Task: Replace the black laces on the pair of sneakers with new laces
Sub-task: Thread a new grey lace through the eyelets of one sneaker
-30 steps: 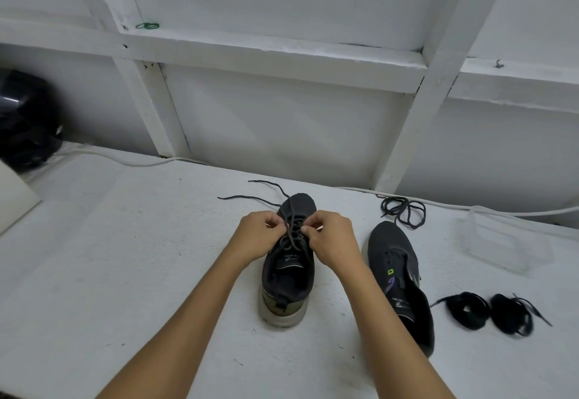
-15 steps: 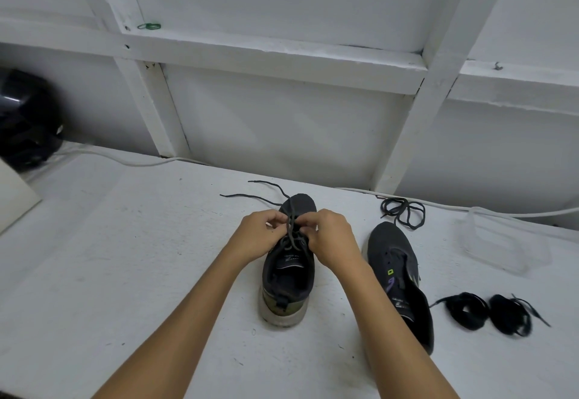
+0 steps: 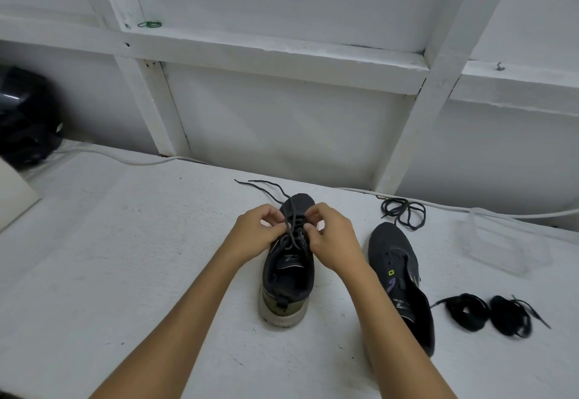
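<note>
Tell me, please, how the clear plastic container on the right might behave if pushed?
The clear plastic container looks thin-walled and appears empty, so it is probably light and would likely slide across the white table. Its walls may flex under pressure.

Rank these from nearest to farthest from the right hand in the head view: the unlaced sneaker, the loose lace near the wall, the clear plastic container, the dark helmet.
From the right hand:
1. Unlaced sneaker, just to its right.
2. Loose lace, right and farther back, by the wall.
3. Clear plastic container, far right.
4. Dark helmet, far left corner.
</note>
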Demonstrator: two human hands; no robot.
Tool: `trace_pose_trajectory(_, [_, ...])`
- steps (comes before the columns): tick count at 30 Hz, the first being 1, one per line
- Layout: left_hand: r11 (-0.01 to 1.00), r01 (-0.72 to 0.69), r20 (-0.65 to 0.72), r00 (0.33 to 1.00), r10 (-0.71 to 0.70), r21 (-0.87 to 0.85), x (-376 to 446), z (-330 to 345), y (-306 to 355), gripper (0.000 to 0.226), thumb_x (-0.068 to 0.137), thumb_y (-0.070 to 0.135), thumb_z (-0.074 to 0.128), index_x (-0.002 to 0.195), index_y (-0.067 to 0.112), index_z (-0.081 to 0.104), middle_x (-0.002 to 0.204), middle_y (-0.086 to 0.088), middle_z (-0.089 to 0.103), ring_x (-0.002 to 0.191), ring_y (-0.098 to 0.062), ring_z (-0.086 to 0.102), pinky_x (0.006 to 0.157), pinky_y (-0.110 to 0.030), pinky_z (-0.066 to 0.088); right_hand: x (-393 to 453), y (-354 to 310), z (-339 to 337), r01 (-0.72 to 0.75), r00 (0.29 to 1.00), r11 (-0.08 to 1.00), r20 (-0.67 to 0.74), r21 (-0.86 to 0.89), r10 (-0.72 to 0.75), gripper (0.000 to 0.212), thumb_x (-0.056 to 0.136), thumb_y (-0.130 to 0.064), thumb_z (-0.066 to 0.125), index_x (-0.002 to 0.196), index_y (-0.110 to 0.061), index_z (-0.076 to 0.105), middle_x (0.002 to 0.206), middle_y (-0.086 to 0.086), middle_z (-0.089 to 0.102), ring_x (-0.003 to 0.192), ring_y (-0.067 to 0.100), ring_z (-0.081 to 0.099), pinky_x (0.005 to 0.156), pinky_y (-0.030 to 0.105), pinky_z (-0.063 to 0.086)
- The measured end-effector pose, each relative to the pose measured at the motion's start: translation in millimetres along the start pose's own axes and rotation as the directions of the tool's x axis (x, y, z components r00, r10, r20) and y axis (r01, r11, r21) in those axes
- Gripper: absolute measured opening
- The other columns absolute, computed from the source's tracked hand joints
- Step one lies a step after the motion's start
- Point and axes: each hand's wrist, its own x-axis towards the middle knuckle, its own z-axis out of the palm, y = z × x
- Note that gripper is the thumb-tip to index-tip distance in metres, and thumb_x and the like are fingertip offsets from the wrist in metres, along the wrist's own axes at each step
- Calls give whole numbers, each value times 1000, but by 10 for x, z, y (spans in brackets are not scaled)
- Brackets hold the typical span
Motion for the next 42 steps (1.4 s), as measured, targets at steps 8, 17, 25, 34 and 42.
trace_pose_trajectory(8, [990,-57,129,991,40,129,22,-50,60,8,88,25,71,87,20,77,101,10,68,89,-5,66,78,-20,52,46,-44,-72,4,991,990,130,-143,14,12,98,-20,62,101,-15,74,99,-2,66,90,16,62,76,26,45])
trace_pose_trajectory(17, [999,30,98,995,-35,45,-74,-45,33,9,98,29,58,91,28,62,106,15,60,89,3,58,69,-15,44,-36,60,-65,-65,996,997,65,49,62,5,98,-23,59,96,-21,63,104,-9,64,86,10,63,67,17,43])
trace_pose_trajectory(25, [998,-37,191,981,27,50,-87,-150,127,6,86,31,75,83,28,80,102,16,64,92,1,63,82,-18,49,-45,-36,-212,-70,974,997,218,46,58,10,91,-32,69,90,-27,77,99,-11,72,91,6,67,65,13,44])
trace_pose_trajectory(34, [998,38,155,987,-44,40,-94,-112,-12,15,95,29,58,89,20,69,120,16,62,105,1,59,85,-23,46,-113,-42,-218,-91,962,996,260,5,87,12,100,-26,51,99,-18,59,94,-2,66,82,14,61,59,22,42])
trace_pose_trajectory(42, [994,104,140,985,-97,-42,-169,-126,-30,11,93,35,64,100,29,70,111,18,66,102,-1,61,83,-22,46,-145,-38,-220,-124,974,983,203,136,95,9,94,-34,63,95,-25,67,99,-13,69,89,6,66,64,16,43])
